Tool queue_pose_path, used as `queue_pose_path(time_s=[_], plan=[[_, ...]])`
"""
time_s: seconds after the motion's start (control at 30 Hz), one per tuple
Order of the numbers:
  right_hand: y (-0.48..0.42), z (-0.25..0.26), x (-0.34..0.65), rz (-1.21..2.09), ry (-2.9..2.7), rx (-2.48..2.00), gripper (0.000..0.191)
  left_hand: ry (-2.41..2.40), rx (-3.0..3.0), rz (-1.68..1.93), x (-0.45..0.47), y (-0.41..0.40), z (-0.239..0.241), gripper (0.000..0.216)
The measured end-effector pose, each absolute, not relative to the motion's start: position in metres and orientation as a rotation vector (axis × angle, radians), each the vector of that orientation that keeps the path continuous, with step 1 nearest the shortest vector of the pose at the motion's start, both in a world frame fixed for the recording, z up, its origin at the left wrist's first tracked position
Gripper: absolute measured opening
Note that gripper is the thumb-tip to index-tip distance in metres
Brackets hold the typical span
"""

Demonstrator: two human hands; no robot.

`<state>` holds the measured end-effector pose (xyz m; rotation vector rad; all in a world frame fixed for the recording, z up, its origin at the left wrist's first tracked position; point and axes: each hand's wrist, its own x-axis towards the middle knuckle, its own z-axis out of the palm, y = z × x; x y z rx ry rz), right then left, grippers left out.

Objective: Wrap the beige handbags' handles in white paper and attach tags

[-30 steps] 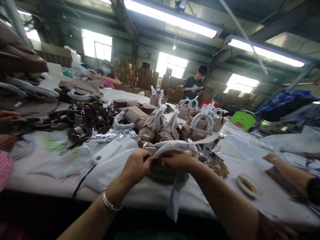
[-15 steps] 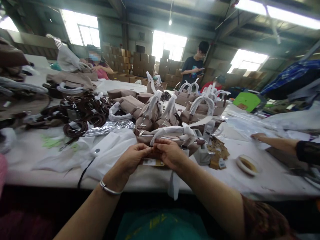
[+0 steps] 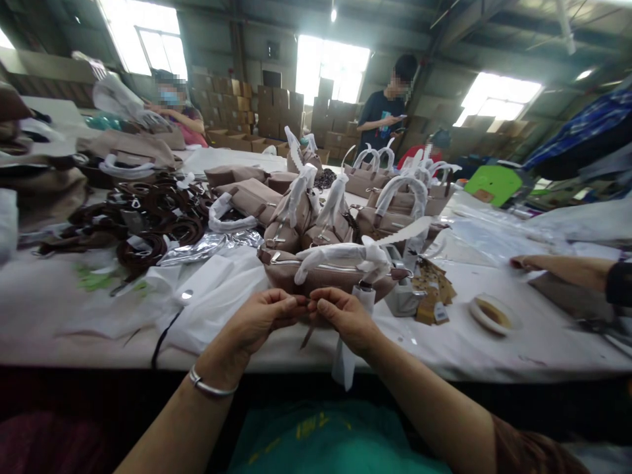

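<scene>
A taupe handbag [image 3: 326, 271] with a white-wrapped handle [image 3: 340, 255] lies on the white table [image 3: 74, 309] right in front of me. My left hand [image 3: 261, 317] and my right hand [image 3: 343, 317] meet just below it, fingertips pinched together on a small thin piece [image 3: 307, 336] that hangs down between them. A white paper strip [image 3: 343, 362] droops over the table edge under my right hand. What the pinched piece is I cannot make out.
More taupe handbags [image 3: 390, 210] with wrapped handles stand behind. Brown straps [image 3: 158, 220] pile at the left, white bags [image 3: 217, 296] beside my left hand. Paper tags [image 3: 432, 289] and a tape roll [image 3: 492, 314] lie right. A co-worker's arm [image 3: 567, 270] reaches in; other people work beyond.
My hands drew back from the bag's handle toward the table edge and now pinch a small piece between them. The view tilted down.
</scene>
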<state>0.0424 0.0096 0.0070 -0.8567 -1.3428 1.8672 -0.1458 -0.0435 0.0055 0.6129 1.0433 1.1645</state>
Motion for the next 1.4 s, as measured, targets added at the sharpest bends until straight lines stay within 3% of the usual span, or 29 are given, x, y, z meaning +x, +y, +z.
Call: queue_pose_path(time_s=[0.17,0.37,0.53,0.83,1.07,1.2,1.4], plan=[[0.016,0.005,0.04,1.235,-1.83,-0.996,0.014,1.033,0.66,1.188,-0.137,-0.044,0.016,0.032],[0.017,0.006,0.035,0.955,-1.875,-1.049,0.032,1.231,0.828,1.225,-0.124,-0.041,0.012,0.03],[0.025,0.011,0.038,0.799,-1.98,-1.015,0.009,1.492,1.113,1.28,-0.122,-0.037,0.006,0.021],[0.032,0.034,0.032,0.166,-2.226,-0.751,0.021,1.738,1.208,1.268,-0.115,-0.029,0.011,0.02],[0.039,0.035,0.034,0.295,-2.117,-0.693,0.016,1.781,1.189,1.369,-0.118,-0.025,0.006,0.024],[0.044,0.026,0.037,0.277,-2.193,-0.632,0.022,1.832,1.245,1.393,-0.118,-0.028,0.01,0.024],[0.051,0.023,0.032,0.23,-2.207,-0.54,0.017,1.848,1.299,1.432,-0.112,-0.026,0.014,0.022]])
